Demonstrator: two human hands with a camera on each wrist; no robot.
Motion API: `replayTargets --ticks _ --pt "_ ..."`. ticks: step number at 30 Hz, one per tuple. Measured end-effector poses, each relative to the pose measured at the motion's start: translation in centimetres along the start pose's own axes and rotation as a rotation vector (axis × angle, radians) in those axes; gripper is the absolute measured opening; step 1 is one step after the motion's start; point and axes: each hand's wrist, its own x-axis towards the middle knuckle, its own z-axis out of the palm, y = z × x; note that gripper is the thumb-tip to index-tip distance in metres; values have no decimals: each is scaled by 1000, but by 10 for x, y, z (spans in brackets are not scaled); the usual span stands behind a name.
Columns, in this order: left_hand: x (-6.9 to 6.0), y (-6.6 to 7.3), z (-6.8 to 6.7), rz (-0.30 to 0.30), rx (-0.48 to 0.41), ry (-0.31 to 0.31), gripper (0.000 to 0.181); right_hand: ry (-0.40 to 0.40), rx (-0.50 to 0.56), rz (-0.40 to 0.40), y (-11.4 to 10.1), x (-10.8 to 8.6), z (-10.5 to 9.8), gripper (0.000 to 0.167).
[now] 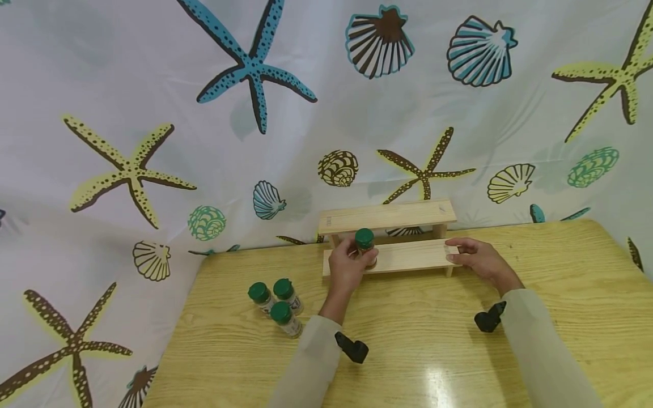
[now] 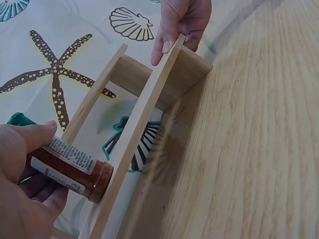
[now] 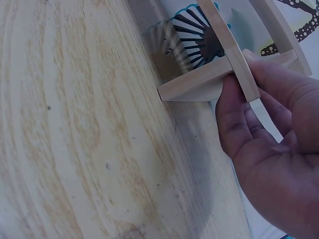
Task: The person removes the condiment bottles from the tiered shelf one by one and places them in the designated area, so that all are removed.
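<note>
A two-tier wooden shelf (image 1: pixel 408 256) stands at the back of the table against the patterned cloth. My left hand (image 1: pixel 348 265) grips a spice jar (image 2: pixel 70 167) with a green cap, reddish-brown contents and a white label. In the left wrist view the jar's base meets the lower board (image 2: pixel 130 139), near the board's left part. At the other end of that board, my right hand (image 1: pixel 475 258) pinches its edge between thumb and fingers. The right wrist view shows the thumb above the board end (image 3: pixel 244 79) and fingers beneath it.
Three more green-capped jars, one at the front (image 1: pixel 287 319), stand grouped on the table (image 1: pixel 408 351) left of my left forearm. Behind the shelf hangs a white cloth (image 1: pixel 316 147) printed with starfish and shells. The shelf's upper board (image 1: pixel 388 216) carries nothing.
</note>
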Motion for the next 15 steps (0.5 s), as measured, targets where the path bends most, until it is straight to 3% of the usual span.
replayTargets --ticks 8,15 --pt "-3 6 -5 0 9 16 37 3 -38 0 -2 -2 0 58" --pt "-6 19 -12 29 57 45 35 3 -45 22 -2 -2 0 60"
